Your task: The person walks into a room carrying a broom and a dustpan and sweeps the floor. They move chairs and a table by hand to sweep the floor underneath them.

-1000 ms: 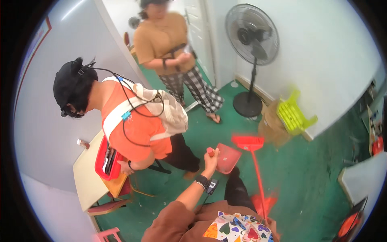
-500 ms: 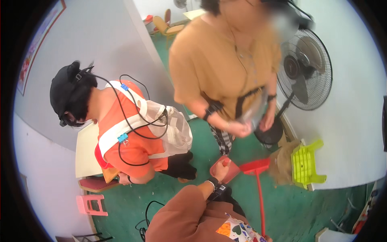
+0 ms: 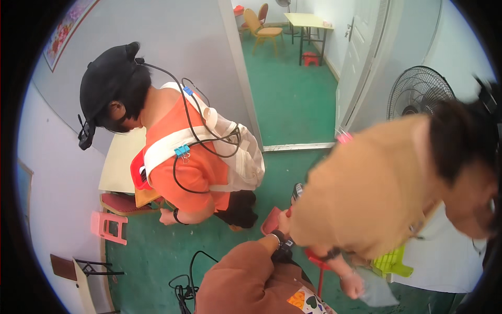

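My left hand (image 3: pixel 284 224), at the end of a brown sleeve with a bracelet and a black band at the wrist, is closed round the red handle of a dustpan (image 3: pixel 270 221). The dustpan is low over the green floor, partly covered by my hand. A red broom (image 3: pixel 320 280) stands to the right of my arm; its head is mostly hidden by a co-worker's arm, and its stick runs down past my body. My right hand is not in view. The co-worker in tan leans across and holds a clear plastic sheet or bag (image 3: pixel 377 291) beside the broom.
At left stands a person in orange with a white backpack (image 3: pixel 248 162), by a table (image 3: pixel 117 167). A pink stool (image 3: pixel 110 227), black cables (image 3: pixel 183 290), a yellow-green plastic stool (image 3: pixel 395 261) and a fan (image 3: pixel 418 89) are around me. A doorway opens ahead.
The tan-clad co-worker has bent down to the right, bringing the clear plastic low beside the broom. My view has shifted, showing more of the doorway. My left hand stays on the dustpan.
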A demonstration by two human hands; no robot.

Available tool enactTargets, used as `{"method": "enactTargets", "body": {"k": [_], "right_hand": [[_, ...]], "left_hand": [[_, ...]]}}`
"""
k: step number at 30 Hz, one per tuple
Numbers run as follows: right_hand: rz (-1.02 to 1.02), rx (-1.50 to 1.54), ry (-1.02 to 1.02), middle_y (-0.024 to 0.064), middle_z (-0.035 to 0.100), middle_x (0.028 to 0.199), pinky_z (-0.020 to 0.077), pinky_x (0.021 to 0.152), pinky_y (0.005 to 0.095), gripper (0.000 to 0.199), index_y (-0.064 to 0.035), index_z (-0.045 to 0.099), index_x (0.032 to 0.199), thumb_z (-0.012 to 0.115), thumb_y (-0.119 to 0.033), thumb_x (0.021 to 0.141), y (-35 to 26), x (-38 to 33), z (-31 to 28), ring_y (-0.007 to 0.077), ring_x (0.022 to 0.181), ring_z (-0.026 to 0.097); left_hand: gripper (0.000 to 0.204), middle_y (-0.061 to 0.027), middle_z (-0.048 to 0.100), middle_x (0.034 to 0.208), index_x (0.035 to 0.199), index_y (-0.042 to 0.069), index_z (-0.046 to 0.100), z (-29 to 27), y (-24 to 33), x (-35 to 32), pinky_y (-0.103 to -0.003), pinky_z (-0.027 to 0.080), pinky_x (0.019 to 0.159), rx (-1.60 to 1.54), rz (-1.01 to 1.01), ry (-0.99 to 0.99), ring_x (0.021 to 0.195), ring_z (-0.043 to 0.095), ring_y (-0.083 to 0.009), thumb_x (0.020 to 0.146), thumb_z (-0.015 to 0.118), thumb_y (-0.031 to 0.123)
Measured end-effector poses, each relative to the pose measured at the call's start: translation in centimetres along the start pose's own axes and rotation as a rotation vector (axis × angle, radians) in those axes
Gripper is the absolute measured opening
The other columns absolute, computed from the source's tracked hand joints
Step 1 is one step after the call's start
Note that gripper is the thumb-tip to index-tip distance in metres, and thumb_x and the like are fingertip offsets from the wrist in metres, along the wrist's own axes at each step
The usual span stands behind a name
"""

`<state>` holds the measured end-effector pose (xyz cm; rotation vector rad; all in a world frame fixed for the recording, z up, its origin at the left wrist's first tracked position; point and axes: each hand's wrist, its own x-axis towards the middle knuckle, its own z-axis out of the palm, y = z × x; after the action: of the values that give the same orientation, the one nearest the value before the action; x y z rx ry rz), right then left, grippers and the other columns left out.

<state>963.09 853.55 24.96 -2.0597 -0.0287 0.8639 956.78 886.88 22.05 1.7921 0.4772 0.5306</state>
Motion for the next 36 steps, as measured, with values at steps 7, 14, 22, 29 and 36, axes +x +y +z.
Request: {"method": "enactTargets", "body": {"k": [7,14,22,29,36], "right_hand": [[0.169,0.023,0.073,0.0076,0.060,0.068,0.0430,0.046,0.0258,0.028,0.0029,0.062,0.100,0.060,-0.020,0.084,8.2,-9.3,-3.2,0.0111,0.052,0.053],[0.437,0.074,0.168,0.0062,0.058,0.066,0.0420,0.044,0.0252,0.027,0.0024,0.061,0.100,0.060,-0.019,0.084,7.3,-12.1,-0.8,0.0105,0.050,0.052],[0.594,0.207,0.198,0.0047,0.056,0.064,0.0409,0.042,0.0244,0.026,0.0020,0.061,0.100,0.059,-0.019,0.085,-2.8,-7.1,3.7,0.0100,0.048,0.050],[0.751,0.274,0.251,0.0034,0.054,0.062,0.0399,0.040,0.0238,0.025,0.0015,0.061,0.100,0.059,-0.019,0.085,-8.6,-4.0,6.6,0.0094,0.046,0.049],[0.901,0.424,0.314,0.0021,0.053,0.060,0.0390,0.038,0.0231,0.024,0.0011,0.060,0.100,0.058,-0.019,0.086,-11.1,-6.3,10.6,0.0089,0.044,0.047]], "left_hand": [[0.024,-0.0121,0.061,0.072,0.082,0.002,0.059,0.7,-4.6,6.0,-0.037,0.046,0.061,0.106,-0.414,0.360,0.068,0.058,-0.0288,0.083,0.060,0.025],[0.028,-0.0173,0.061,0.072,0.081,0.000,0.059,-0.8,-6.0,17.7,-0.041,0.043,0.064,0.100,-0.356,0.377,0.069,0.059,-0.0341,0.084,0.060,0.028],[0.022,-0.0063,0.058,0.064,0.079,0.000,0.057,-6.0,-8.2,29.8,-0.028,0.046,0.046,0.074,-0.279,0.516,0.051,0.056,-0.0134,0.084,0.062,0.022],[0.021,0.0026,0.047,0.062,0.072,0.007,0.050,-12.2,-18.1,38.2,-0.029,0.039,0.052,-0.129,-0.444,0.588,0.055,0.043,-0.0097,0.083,0.061,0.019],[0.027,-0.0036,0.055,0.065,0.068,-0.001,0.055,-19.4,-24.7,38.8,-0.034,0.043,0.061,-0.105,-0.623,0.750,0.061,0.047,-0.0139,0.080,0.067,0.020]]}}
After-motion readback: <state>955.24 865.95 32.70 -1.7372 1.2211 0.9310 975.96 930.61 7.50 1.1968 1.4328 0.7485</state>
